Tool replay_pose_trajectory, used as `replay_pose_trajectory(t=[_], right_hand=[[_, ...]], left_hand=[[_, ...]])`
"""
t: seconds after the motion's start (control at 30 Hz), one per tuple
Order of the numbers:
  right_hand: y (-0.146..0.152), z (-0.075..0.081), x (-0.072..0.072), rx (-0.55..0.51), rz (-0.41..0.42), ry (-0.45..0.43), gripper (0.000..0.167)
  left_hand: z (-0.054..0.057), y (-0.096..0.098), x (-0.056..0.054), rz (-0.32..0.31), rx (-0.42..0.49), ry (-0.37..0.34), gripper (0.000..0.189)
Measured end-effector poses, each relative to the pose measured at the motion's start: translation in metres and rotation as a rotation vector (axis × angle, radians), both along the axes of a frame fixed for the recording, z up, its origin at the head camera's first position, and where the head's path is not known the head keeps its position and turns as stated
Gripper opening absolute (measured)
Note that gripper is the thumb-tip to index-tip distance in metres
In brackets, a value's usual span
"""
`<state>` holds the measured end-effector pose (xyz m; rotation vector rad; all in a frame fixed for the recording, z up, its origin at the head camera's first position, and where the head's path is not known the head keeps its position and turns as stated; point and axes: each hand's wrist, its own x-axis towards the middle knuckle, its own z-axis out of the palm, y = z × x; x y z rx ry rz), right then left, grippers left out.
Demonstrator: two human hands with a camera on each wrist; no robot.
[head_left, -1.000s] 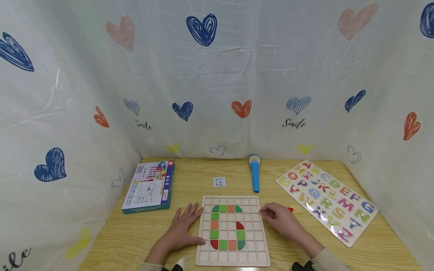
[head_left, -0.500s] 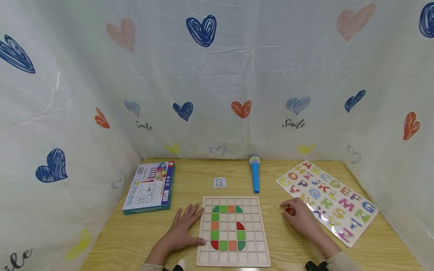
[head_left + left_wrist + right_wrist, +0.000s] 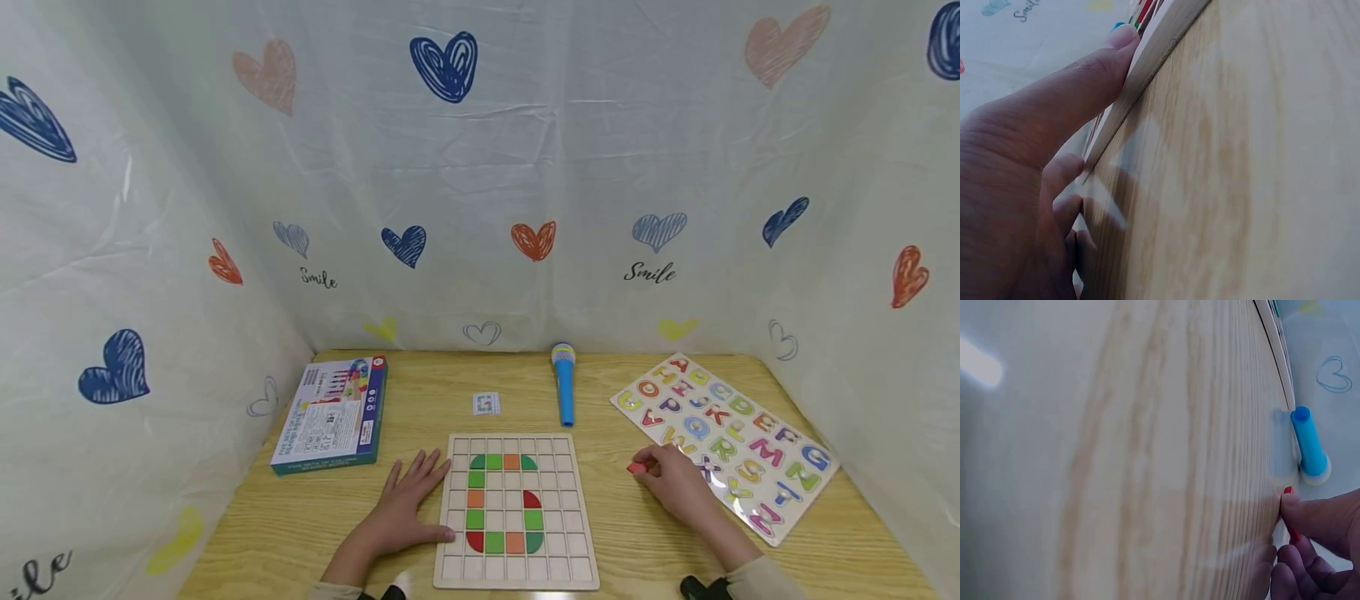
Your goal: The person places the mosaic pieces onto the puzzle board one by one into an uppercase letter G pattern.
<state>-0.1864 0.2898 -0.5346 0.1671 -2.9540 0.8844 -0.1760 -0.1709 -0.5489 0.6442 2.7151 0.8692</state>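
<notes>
A light wooden grid board lies on the table, with green, orange and red squares and rounded corner pieces set in a 6-like outline. My left hand rests beside it with fingers spread. Its thumb lies over the board's left edge in the left wrist view. To the right of the board, my right hand pinches a small red piece between thumb and fingers, low over the table. Part of that piece is hidden by the fingers.
A blue toy microphone and a small pattern card lie behind the board. On the left is a flat box. An alphabet puzzle board lies right, partly under my right forearm. A heart-print curtain surrounds the table.
My right hand has moved right, away from the board's edge, and taken hold of the red piece that lay on the table. My left hand and the board have stayed put.
</notes>
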Motion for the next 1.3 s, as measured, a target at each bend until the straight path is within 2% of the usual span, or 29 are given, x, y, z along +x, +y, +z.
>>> replay_pose_trajectory(t=[0.2,0.4,0.63,1.0,1.3], right_hand=[[-0.003,0.001,0.002,-0.009,0.034,0.014,0.018],[-0.008,0.002,0.005,-0.075,0.028,-0.021,0.015],[-0.020,0.004,0.007,-0.128,0.049,-0.012,0.014],[-0.048,0.008,0.004,-0.249,0.165,-0.086,0.014],[-0.076,0.008,0.003,-0.300,0.270,-0.104,0.011]], left_hand=[[-0.001,0.000,-0.001,0.003,-0.001,-0.001,0.107],[-0.002,0.000,-0.001,0.004,0.000,-0.004,0.107],[-0.002,0.000,-0.001,0.004,0.001,-0.007,0.107],[-0.001,0.000,-0.001,0.007,0.005,-0.014,0.107],[0.000,0.000,-0.001,0.007,-0.006,-0.010,0.107]])
